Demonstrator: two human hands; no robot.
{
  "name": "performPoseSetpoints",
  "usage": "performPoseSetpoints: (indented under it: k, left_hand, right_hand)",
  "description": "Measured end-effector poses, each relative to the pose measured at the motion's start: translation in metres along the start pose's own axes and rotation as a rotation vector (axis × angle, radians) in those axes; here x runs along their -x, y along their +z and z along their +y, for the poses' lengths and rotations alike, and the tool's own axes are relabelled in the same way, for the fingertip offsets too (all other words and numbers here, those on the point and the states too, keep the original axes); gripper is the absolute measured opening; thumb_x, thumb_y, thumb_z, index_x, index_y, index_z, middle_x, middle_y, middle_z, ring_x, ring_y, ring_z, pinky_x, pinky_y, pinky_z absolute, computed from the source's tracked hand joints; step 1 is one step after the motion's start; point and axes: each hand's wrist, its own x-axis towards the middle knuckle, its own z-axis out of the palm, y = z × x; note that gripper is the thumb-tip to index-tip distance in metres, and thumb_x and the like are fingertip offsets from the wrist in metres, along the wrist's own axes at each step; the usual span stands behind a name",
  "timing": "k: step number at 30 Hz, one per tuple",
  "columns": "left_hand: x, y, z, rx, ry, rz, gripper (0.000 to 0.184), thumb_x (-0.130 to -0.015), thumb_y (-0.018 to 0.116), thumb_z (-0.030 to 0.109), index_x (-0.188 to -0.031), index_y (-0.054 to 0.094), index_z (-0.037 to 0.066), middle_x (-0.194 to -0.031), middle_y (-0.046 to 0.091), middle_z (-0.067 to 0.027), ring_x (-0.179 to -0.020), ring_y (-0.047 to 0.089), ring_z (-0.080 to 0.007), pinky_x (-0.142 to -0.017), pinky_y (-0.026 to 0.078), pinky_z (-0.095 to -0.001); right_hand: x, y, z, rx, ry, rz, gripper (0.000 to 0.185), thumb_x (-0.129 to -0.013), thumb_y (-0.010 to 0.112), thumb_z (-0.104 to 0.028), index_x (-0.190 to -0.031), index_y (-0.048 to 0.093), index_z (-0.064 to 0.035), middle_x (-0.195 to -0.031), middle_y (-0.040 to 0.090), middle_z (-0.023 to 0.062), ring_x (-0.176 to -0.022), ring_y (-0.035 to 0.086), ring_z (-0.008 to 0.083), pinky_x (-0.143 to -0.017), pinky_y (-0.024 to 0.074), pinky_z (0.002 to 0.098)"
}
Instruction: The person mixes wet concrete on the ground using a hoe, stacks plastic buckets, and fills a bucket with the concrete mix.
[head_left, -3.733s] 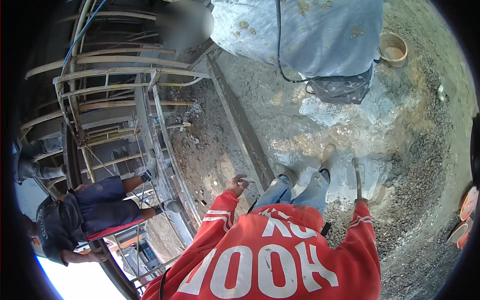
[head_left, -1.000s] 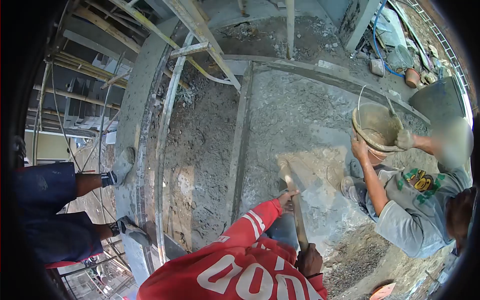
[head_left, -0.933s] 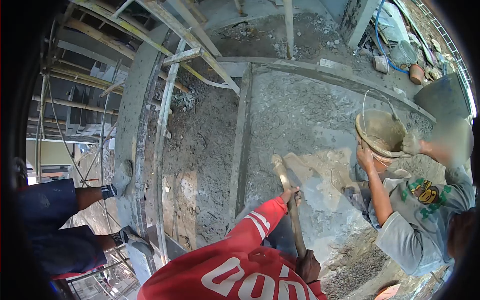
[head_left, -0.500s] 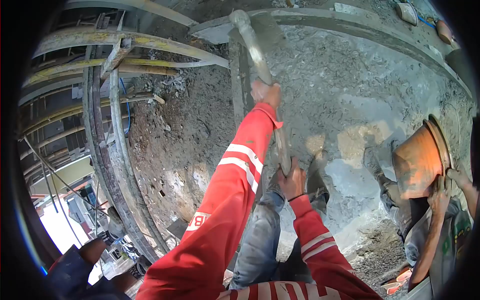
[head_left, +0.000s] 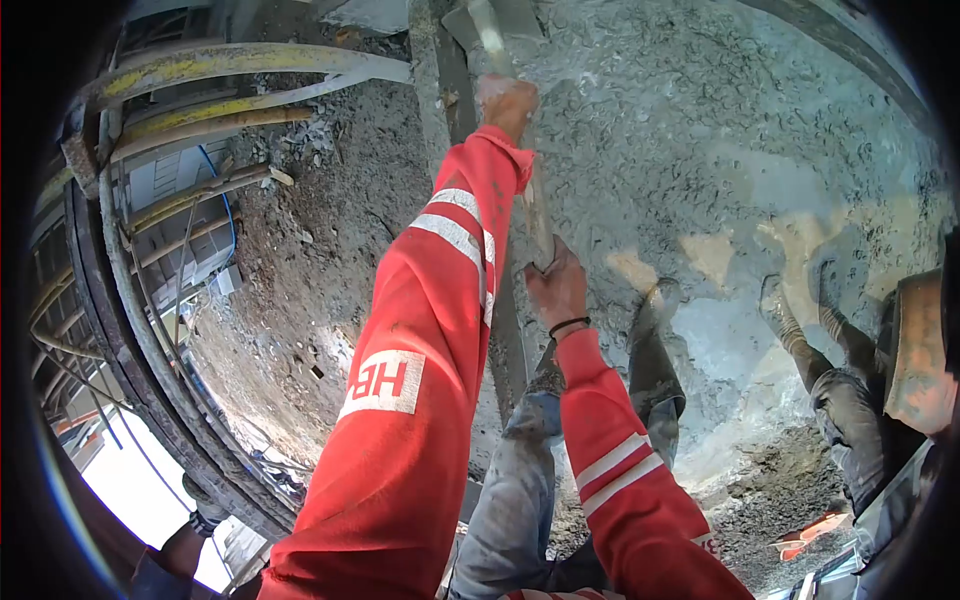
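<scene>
Rough grey concrete [head_left: 640,150]; scaffolding [head_left: 240,68] to the left; left hand [head_left: 508,106], right hand [head_left: 558,288] around a handle [head_left: 538,218]

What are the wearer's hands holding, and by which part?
A long-handled tool, by its handle: left hand farther forward, toward the flat blade; right hand near the end closest to the body.

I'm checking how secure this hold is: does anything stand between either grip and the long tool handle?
Nothing visible does. The bare left grip and right grip both close around the tool handle, though their undersides are hidden. The dark band sits behind the right grip, off the handle.
</scene>
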Motion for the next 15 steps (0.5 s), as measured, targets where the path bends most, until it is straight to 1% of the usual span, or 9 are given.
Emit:
performPoseSetpoints:
  k: [2,4,5,6,7,10,12,13,15]
  left_hand:
    - [0.016,-0.002,-0.014,0.052,-0.020,-0.041,0.024,-0.066,0.073,0.015,-0.080,0.067,-0.004,-0.075,0.068,-0.0181,-0.070,0.070,-0.0303,-0.065,0.057,-0.0380]
    - [0.049,-0.012,-0.022,0.057,-0.039,-0.081,0.027,-0.066,0.073,0.015,-0.083,0.066,-0.005,-0.079,0.069,-0.0191,-0.072,0.070,-0.0292,-0.063,0.056,-0.0359]
    - [0.061,-0.008,-0.034,0.065,-0.037,-0.075,0.027,-0.066,0.073,0.015,-0.083,0.066,-0.005,-0.079,0.069,-0.0191,-0.072,0.070,-0.0292,-0.063,0.056,-0.0359]
    - [0.065,0.004,-0.049,0.000,-0.053,-0.186,0.026,-0.072,0.069,0.018,-0.088,0.066,-0.002,-0.082,0.068,-0.0162,-0.075,0.068,-0.0272,-0.065,0.054,-0.0365]
    - [0.067,0.017,-0.072,-0.064,-0.072,-0.295,0.026,-0.077,0.065,0.022,-0.093,0.065,0.002,-0.085,0.067,-0.0133,-0.078,0.066,-0.0252,-0.066,0.052,-0.0371]
    - [0.145,0.003,-0.095,0.060,-0.062,-0.255,0.025,-0.069,0.067,0.018,-0.077,0.060,-0.004,-0.072,0.064,-0.0244,-0.070,0.065,-0.0413,-0.059,0.049,-0.0472]
    - [0.202,0.002,-0.144,-0.085,-0.002,-0.338,0.029,-0.075,0.067,0.023,-0.093,0.063,0.001,-0.085,0.067,-0.0189,-0.083,0.066,-0.0334,-0.073,0.050,-0.0410]
    - [0.231,0.001,-0.168,-0.156,0.033,-0.377,0.031,-0.078,0.067,0.026,-0.101,0.065,0.004,-0.092,0.069,-0.0162,-0.090,0.066,-0.0294,-0.080,0.050,-0.0378]
    - [0.276,-0.048,-0.143,0.156,-0.155,-0.311,0.030,-0.071,0.068,0.018,-0.090,0.060,-0.004,-0.081,0.065,-0.0253,-0.078,0.065,-0.0433,-0.072,0.051,-0.0469]
  right_hand:
    - [0.020,-0.010,-0.012,0.181,0.170,-0.064,0.060,-0.068,0.070,-0.015,-0.123,0.053,-0.0009,-0.098,0.064,0.0251,-0.091,0.062,0.0421,-0.079,0.0506,0.0441]
    - [0.044,-0.019,0.008,0.185,0.051,-0.003,0.064,-0.067,0.071,-0.018,-0.126,0.052,-0.0016,-0.098,0.064,0.0257,-0.091,0.062,0.0430,-0.079,0.0503,0.0448]
    - [0.058,-0.025,0.014,0.246,0.062,-0.015,0.063,-0.067,0.071,-0.017,-0.125,0.052,-0.0014,-0.098,0.064,0.0260,-0.091,0.062,0.0428,-0.079,0.0503,0.0449]
    - [0.070,-0.029,0.014,0.306,0.068,-0.019,0.062,-0.067,0.070,-0.017,-0.124,0.053,-0.0012,-0.099,0.064,0.0263,-0.091,0.062,0.0425,-0.079,0.0504,0.0451]
    - [0.086,-0.034,0.006,0.242,0.074,0.019,0.059,-0.067,0.070,-0.016,-0.122,0.054,-0.0011,-0.097,0.064,0.0262,-0.090,0.062,0.0422,-0.078,0.0505,0.0449]
    - [0.149,-0.052,0.010,0.178,0.215,0.014,0.044,-0.069,0.067,-0.016,-0.110,0.060,-0.0004,-0.090,0.065,0.0253,-0.086,0.063,0.0413,-0.074,0.0510,0.0452]
    - [0.199,-0.055,0.016,0.121,0.238,0.092,0.032,-0.071,0.067,-0.018,-0.098,0.064,-0.0013,-0.082,0.066,0.0242,-0.082,0.064,0.0415,-0.071,0.0510,0.0467]
    - [0.221,-0.060,0.015,0.245,0.256,0.084,0.028,-0.071,0.068,-0.019,-0.093,0.065,-0.0022,-0.079,0.065,0.0241,-0.079,0.064,0.0415,-0.069,0.0511,0.0475]
    - [0.260,-0.067,0.025,0.390,0.285,0.062,0.023,-0.071,0.069,-0.021,-0.085,0.065,-0.0038,-0.074,0.065,0.0238,-0.074,0.064,0.0418,-0.067,0.0510,0.0488]
